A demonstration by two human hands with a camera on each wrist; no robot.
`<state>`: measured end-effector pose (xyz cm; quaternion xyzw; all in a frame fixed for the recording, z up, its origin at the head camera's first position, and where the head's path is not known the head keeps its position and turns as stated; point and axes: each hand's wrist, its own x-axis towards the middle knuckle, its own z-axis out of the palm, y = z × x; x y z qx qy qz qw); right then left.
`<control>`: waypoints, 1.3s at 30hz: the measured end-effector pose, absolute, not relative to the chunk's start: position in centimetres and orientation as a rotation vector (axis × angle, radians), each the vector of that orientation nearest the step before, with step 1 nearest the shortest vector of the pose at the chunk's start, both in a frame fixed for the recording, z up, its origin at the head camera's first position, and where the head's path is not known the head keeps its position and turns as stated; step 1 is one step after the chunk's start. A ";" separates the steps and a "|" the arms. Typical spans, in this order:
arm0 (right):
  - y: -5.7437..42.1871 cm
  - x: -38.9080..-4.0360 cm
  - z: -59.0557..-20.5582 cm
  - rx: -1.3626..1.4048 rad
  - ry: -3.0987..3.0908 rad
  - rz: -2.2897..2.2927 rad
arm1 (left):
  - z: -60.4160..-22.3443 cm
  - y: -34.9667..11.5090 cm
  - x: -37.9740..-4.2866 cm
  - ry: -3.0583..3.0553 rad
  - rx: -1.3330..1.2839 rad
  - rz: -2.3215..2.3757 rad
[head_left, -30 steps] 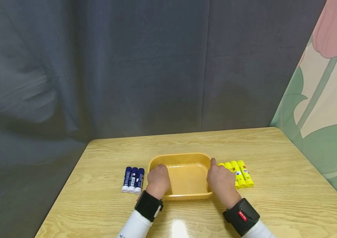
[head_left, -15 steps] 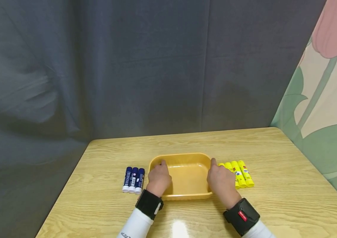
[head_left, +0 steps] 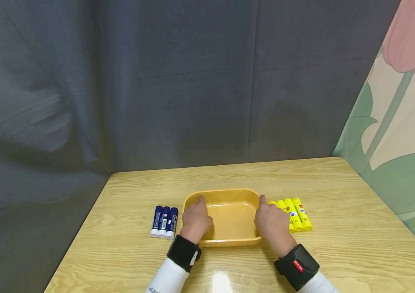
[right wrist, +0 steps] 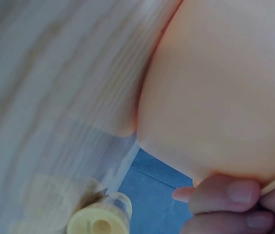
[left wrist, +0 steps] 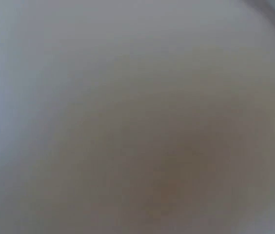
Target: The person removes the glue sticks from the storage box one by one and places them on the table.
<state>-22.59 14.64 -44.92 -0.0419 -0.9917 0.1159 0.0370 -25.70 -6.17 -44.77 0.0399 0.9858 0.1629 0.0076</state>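
Observation:
A shallow yellow plastic tray [head_left: 232,243] stands on the table between both hands. My left hand [head_left: 194,221] holds its left rim, with the index finger stretched forward along the edge and the thumb toward the inside. At the opposite end, my right hand [head_left: 272,223] grips the right rim. In the right wrist view, curled fingers [right wrist: 225,195] meet the edge of the tray's smooth wall [right wrist: 215,97]. Several yellow glue sticks [head_left: 295,215] lie just right of the right hand, which partly covers them. The left wrist view is only a blur.
Three dark blue glue sticks with white ends [head_left: 164,221] lie side by side left of the tray. All of this rests on a wooden table [head_left: 130,260]. A dark grey curtain [head_left: 192,81] hangs behind it, and a flower-patterned wall [head_left: 405,162] borders the right side.
Since one second ago, the left index finger has stretched forward along the rim and the left thumb has shifted slightly inward. The tray, right hand and glue sticks stay in place.

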 end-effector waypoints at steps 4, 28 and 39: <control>14.7 -22.6 -44.9 -0.117 -3.025 0.356 | -44.5 -6.3 -25.7 3.076 0.121 0.508; 14.8 -22.6 -44.9 -0.114 -3.003 0.358 | -40.3 -7.4 -24.8 3.124 0.159 0.713; 14.8 -22.6 -44.9 -0.139 -3.030 0.375 | -39.3 -8.4 -24.4 3.128 0.134 0.772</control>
